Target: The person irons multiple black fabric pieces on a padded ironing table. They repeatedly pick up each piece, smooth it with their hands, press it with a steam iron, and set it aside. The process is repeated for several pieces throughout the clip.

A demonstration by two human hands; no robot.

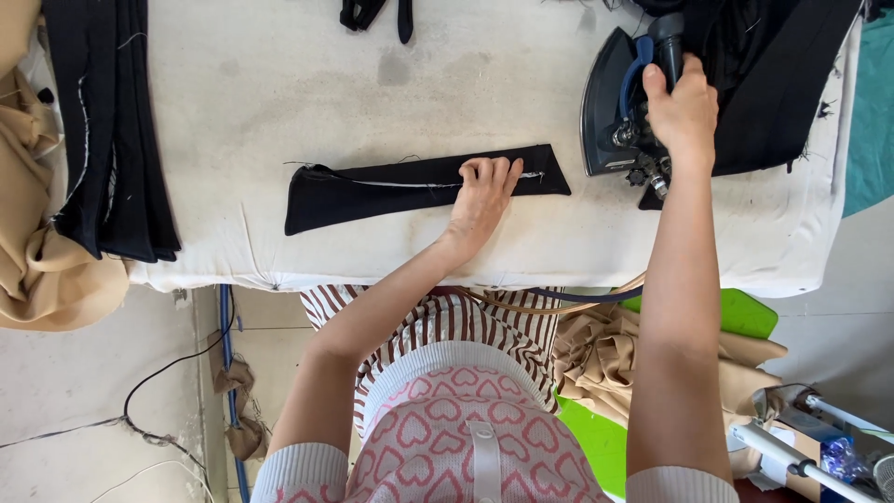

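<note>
A long narrow strip of black fabric (372,191) lies flat on the white padded ironing table (307,102), with a thin white thread line along its upper edge. My left hand (482,196) presses down on the strip's right part, fingers spread flat. My right hand (683,107) grips the handle of a black steam iron (610,102), which stands to the right of the strip, resting on its side over dark cloth.
A stack of black fabric pieces (112,130) lies at the table's left end, over tan cloth (37,261). More black cloth (782,74) covers the far right corner. Tan fabric (615,359) and a green bin sit below the table's front edge. Cables run on the floor.
</note>
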